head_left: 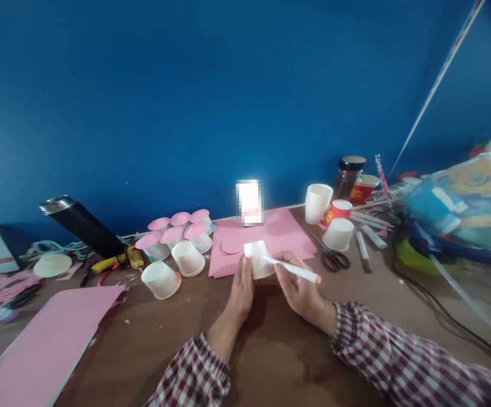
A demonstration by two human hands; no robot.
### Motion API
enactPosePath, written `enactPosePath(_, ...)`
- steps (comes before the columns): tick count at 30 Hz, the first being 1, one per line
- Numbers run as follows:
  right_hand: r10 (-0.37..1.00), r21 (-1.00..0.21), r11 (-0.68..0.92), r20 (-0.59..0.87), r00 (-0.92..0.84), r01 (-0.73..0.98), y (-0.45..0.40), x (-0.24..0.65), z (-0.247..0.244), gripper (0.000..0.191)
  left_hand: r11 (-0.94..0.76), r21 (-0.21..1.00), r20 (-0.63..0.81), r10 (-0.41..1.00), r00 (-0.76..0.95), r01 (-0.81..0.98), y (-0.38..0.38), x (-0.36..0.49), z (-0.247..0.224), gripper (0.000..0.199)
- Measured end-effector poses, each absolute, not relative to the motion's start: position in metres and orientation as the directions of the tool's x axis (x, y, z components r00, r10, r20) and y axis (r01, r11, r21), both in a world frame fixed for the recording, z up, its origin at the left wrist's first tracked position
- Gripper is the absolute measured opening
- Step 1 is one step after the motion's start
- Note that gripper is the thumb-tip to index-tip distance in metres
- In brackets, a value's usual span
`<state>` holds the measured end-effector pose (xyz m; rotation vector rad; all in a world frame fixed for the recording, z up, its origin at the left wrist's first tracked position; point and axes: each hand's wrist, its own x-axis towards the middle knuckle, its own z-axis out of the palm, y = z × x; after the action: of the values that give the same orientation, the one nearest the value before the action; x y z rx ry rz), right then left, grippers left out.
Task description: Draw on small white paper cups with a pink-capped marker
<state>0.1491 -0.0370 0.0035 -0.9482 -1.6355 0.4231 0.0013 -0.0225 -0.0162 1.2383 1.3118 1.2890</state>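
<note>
My left hand (242, 288) is closed around the side of a small white paper cup (257, 253), held above the table in front of me. My right hand (300, 288) grips a white marker pen (298, 271) with an orange-red end. The pen's other end points at the cup and seems to meet its side; the exact contact is too small to tell. Just behind the cup lie pink paper sheets (285, 234). To the left stand several cups with pink tops (180, 219) and two plain white upside-down cups, one (160, 281) nearer me.
Scissors (335, 259) lie right of the pink sheets, near a white cup (337, 234), a red cup (341, 210) and loose markers (363, 249). A black bottle (86, 229) leans at left behind yellow-handled pliers (116, 262). A blue wall (245, 102) rises behind the table.
</note>
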Motion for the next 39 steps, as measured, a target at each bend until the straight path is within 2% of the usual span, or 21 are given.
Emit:
enactPosePath(4, 0.773, -0.712, 0.597, 0.634, -0.026, 0.369, -0.037, 0.149, 0.003, 0.010, 0.005, 0.996, 0.000, 0.998, -0.062, 0.090, -0.024, 0.006, -0.005, 0.049)
enactPosePath(10, 0.773, -0.719, 0.593, 0.635, -0.005, 0.364, -0.037, 0.149, 0.003, 0.009, -0.062, 0.995, 0.063, 0.998, -0.011, 0.072, -0.025, 0.009, -0.001, 0.048)
enactPosePath(15, 0.801, -0.760, 0.564, 0.599, 0.009, 0.322, -0.038, 0.150, 0.002, 0.010, -0.069, 0.997, 0.069, 0.997, -0.013, 0.045, -0.025, 0.010, 0.002, 0.043)
enactPosePath(20, 0.803, -0.753, 0.558, 0.596, 0.001, 0.349, -0.037, 0.150, 0.003, 0.010, -0.087, 0.995, 0.086, 0.996, 0.018, 0.047, -0.025, 0.010, 0.005, 0.043)
enactPosePath(39, 0.801, -0.760, 0.562, 0.598, 0.013, 0.326, -0.038, 0.149, 0.005, 0.010, -0.073, 0.997, 0.073, 0.997, -0.006, 0.032, -0.026, 0.011, 0.006, 0.042)
